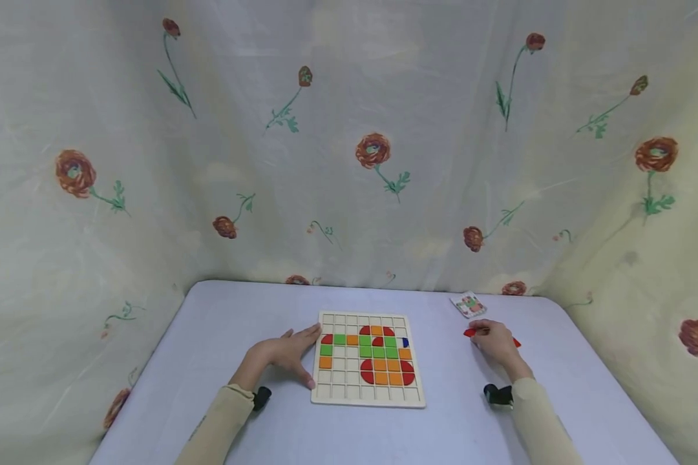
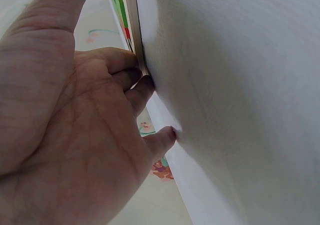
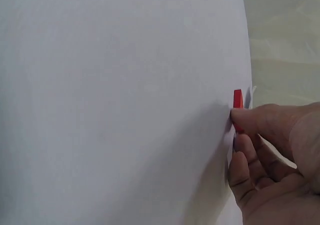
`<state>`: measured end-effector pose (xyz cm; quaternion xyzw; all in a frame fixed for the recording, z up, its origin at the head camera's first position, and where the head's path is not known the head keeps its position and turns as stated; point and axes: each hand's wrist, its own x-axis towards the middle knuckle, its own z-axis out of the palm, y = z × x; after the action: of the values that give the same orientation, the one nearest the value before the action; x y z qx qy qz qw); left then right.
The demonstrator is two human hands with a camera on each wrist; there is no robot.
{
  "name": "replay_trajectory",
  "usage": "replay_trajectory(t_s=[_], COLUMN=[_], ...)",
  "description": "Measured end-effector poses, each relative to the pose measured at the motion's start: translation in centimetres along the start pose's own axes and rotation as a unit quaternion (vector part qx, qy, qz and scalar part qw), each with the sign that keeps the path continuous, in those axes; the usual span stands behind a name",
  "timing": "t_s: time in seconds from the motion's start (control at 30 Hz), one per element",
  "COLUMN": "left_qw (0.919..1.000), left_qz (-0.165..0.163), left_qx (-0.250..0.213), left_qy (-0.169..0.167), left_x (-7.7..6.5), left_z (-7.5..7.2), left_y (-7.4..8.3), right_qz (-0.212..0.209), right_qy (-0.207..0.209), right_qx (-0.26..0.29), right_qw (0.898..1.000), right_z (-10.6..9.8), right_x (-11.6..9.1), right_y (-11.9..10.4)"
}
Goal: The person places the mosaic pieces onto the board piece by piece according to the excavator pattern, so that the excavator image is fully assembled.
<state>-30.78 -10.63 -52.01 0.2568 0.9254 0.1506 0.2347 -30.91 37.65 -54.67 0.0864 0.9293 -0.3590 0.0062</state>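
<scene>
A cream grid board (image 1: 368, 398) lies on the table, with red, green, orange and blue pieces in some of its squares. My left hand (image 1: 293, 352) rests at the board's left edge, fingers spread and fairly straight. In the left wrist view, fingertips of the left hand (image 2: 95, 120) touch the board's side (image 2: 134, 30). Over to the right, my right hand (image 1: 494, 342) pinches a red piece (image 3: 238, 99) between thumb and fingers, low at the table. Some red (image 1: 517, 343) also shows just right of that hand; whether it is a separate piece I cannot tell.
A small patterned card (image 1: 468, 304) lies near the back edge, beyond the right hand. The white table (image 1: 256, 426) is bordered at the back and sides by a flowered curtain (image 1: 337, 252).
</scene>
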Motion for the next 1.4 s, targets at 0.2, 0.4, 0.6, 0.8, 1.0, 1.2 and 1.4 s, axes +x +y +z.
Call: replay_trajectory(t_s=[0.2, 0.4, 0.6, 0.8, 1.0, 1.2, 1.4], left_qw=[1.0, 1.0, 1.0, 1.0, 1.0, 1.0, 1.0], left_qz=[0.0, -0.006, -0.004, -0.001, 0.0, -0.005, -0.008], left_qx=[-0.002, -0.001, 0.003, -0.002, -0.003, 0.002, 0.003], left_qy=[-0.001, -0.002, -0.001, 0.0, 0.002, 0.0, -0.002], left_x=[-0.1, 0.0, 0.1, -0.1, -0.2, 0.2, 0.3], left_z=[0.1, 0.0, -0.1, 0.0, 0.0, 0.1, 0.0], left_y=[-0.2, -0.1, 0.0, 0.0, 0.0, -0.2, -0.2], right_qz=[-0.006, -0.012, -0.027, -0.089, -0.143, -0.217, -0.249], right_qy=[-0.005, -0.007, -0.012, -0.018, -0.058, -0.132, -0.186], right_qx=[-0.008, -0.001, 0.013, 0.025, 0.049, 0.037, 0.022], right_qw=[1.0, 1.0, 0.999, 0.996, 0.987, 0.966, 0.95], right_z=[0.0, 0.5, 2.6, 5.4, 8.5, 11.5, 14.1], right_x=[0.0, -0.3, -1.6, -4.6, -7.7, -9.9, -10.2], right_y=[0.6, 0.0, -3.1, -8.6, -13.7, -16.7, -17.9])
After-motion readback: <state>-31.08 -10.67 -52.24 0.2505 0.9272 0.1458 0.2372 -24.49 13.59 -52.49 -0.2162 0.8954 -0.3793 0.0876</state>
